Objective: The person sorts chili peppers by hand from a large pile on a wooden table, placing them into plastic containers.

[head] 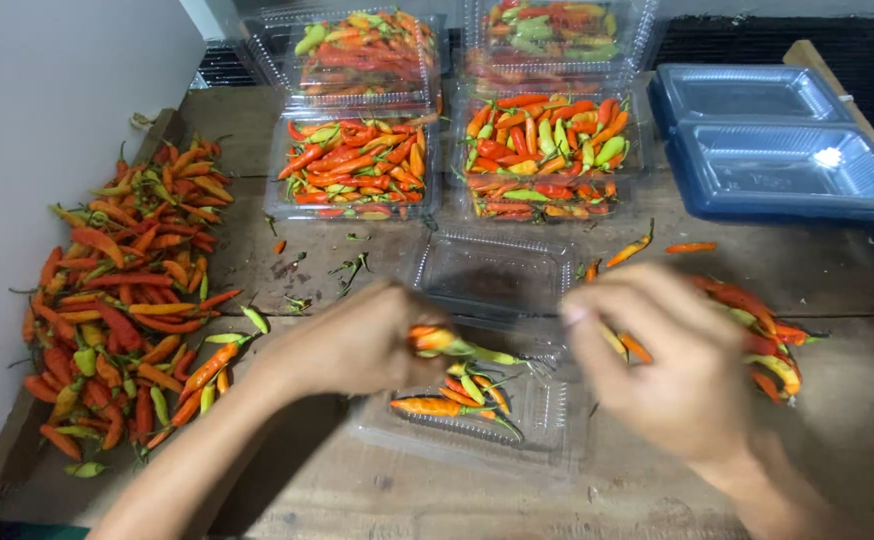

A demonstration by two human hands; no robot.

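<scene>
My left hand is closed around an orange and yellow chili pepper, held over an open clear clamshell box that has a few chilies in its near half. My right hand is blurred, its fingers bent, just right of the box, with an orange chili seen at its fingers; whether it grips that one I cannot tell. A small heap of red and orange chilies lies just right of that hand.
A big pile of chilies covers the left of the wooden table. Several clear boxes filled with chilies stand at the back. Stacked blue trays sit at the back right. Loose stems lie mid-table.
</scene>
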